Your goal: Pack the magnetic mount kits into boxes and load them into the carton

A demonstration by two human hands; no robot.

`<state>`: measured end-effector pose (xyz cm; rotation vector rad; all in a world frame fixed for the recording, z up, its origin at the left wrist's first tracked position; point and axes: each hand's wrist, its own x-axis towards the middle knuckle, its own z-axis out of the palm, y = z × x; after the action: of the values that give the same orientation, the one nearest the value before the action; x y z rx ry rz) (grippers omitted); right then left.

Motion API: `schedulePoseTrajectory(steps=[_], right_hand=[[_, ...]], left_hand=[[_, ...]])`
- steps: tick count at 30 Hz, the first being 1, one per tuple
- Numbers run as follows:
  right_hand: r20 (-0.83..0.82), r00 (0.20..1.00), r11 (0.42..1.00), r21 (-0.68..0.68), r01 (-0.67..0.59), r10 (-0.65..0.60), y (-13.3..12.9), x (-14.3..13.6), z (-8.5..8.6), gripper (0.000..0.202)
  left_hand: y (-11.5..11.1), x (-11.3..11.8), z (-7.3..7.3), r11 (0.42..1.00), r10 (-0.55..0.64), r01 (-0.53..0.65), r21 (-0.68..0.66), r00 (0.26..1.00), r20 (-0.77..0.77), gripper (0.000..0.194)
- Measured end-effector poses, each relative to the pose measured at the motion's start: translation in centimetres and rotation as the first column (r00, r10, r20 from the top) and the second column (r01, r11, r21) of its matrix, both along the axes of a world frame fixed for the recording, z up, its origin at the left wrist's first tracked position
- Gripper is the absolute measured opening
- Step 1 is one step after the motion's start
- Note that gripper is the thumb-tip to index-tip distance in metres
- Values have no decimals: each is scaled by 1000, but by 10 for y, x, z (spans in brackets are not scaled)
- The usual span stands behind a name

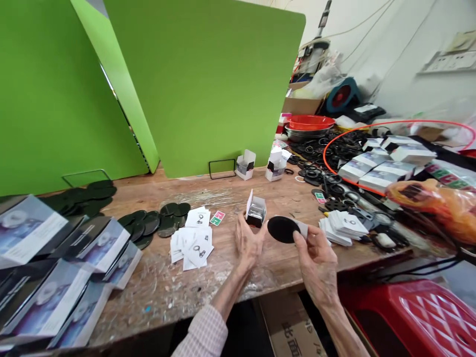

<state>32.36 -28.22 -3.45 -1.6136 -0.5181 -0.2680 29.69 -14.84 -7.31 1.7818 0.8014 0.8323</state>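
Note:
In the middle of the wooden table, my left hand (250, 239) is wrapped round a small open box (256, 210) with its flaps raised and something dark and silvery inside. To its right, my right hand (316, 255) pinches a round black disc (283, 229) together with a piece of white paper (303, 229) behind it. The disc is held just beside the box, near my left fingertips. Left of my hands lie white printed leaflets (194, 243) and a small green and red card (217, 218). Several dark round discs (150, 223) lie beyond the leaflets.
Printed boxes (55, 292) are stacked at the left. Green panels (208, 89) stand along the back, with two open boxes (245, 165) before them. At right are more leaflets (344, 226), black rings (320, 174), boxes inside an orange hoop (422, 122) and a red stool (427, 312).

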Motion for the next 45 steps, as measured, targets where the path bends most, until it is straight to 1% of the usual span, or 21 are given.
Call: schedulePoseTrajectory(steps=[1, 3, 5, 7, 8, 10, 12, 14, 16, 20, 23, 28, 31, 34, 35, 37, 39, 40, 41, 43, 45], right_hand=[[35, 999, 999, -36, 22, -21, -6, 4, 1, 25], [129, 991, 993, -106, 50, -36, -14, 9, 3, 22], [250, 968, 986, -167, 32, 11, -13, 8, 5, 15], [391, 912, 975, -220, -42, 127, -2, 3, 8, 12], [462, 862, 962, -254, -98, 209, 6, 1, 8, 14], [584, 725, 918, -358, -173, 365, 26, -3, 7, 18], [633, 604, 852, -500, -157, 483, 43, -4, 4, 22], [630, 551, 786, -613, -80, 548, 55, -2, 0, 24], [621, 546, 753, -657, -30, 563, 60, 0, -4, 26], [656, 591, 814, -581, -3, 470, 61, 2, -10, 28], [631, 596, 793, -609, -17, 497, 60, 1, -17, 29], [711, 560, 787, -596, 161, 425, 55, -9, -22, 29], [681, 546, 750, -648, 137, 488, 52, -15, -19, 23], [615, 533, 713, -700, 29, 582, 46, -14, -17, 24], [594, 556, 728, -685, -29, 581, 43, -11, -18, 24], [520, 699, 806, -576, -136, 490, 36, -4, -24, 28], [308, 869, 882, -398, -253, 388, 31, 1, -33, 36], [145, 906, 887, -312, -340, 398, 30, 3, -38, 39], [-24, 891, 866, -225, -446, 453, 30, 3, -42, 41], [-271, 748, 772, -31, -635, 605, 33, 0, -49, 43], [-362, 636, 709, 113, -696, 682, 40, -4, -54, 45]], left_hand=[[2, 2, 2, 1000, -13, 13, -9, 1000, -10, 52], [14, -11, 5, 993, -105, 105, -57, 994, -3, 40], [28, -39, 6, 950, -274, 280, -139, 960, 62, 38], [36, -68, 5, 895, -362, 384, -227, 922, 135, 40], [37, -80, 3, 888, -355, 383, -253, 923, 149, 41], [32, -94, -3, 911, -289, 318, -264, 947, 141, 43], [26, -96, -9, 933, -237, 263, -248, 963, 127, 43], [22, -92, -15, 940, -212, 238, -245, 969, 129, 43], [21, -89, -17, 945, -195, 224, -237, 971, 140, 44], [24, -90, -15, 958, -178, 190, -215, 981, 75, 42], [24, -92, -14, 962, -174, 177, -206, 984, 31, 44], [26, -89, -17, 970, -166, 173, -170, 985, 55, 45], [28, -88, -18, 971, -156, 162, -176, 987, 45, 50], [27, -91, -17, 970, -170, 180, -164, 983, 76, 50], [25, -93, -17, 972, -165, 180, -147, 980, 108, 50], [19, -97, -18, 982, -139, 159, -103, 974, 178, 52], [13, -100, -20, 990, -124, 133, -35, 971, 203, 49], [11, -100, -22, 992, -128, 128, 13, 973, 192, 45], [9, -101, -22, 990, -134, 123, 69, 976, 174, 41], [9, -101, -23, 976, -144, 121, 181, 982, 124, 36], [12, -101, -21, 961, -154, 130, 244, 985, 80, 29]])
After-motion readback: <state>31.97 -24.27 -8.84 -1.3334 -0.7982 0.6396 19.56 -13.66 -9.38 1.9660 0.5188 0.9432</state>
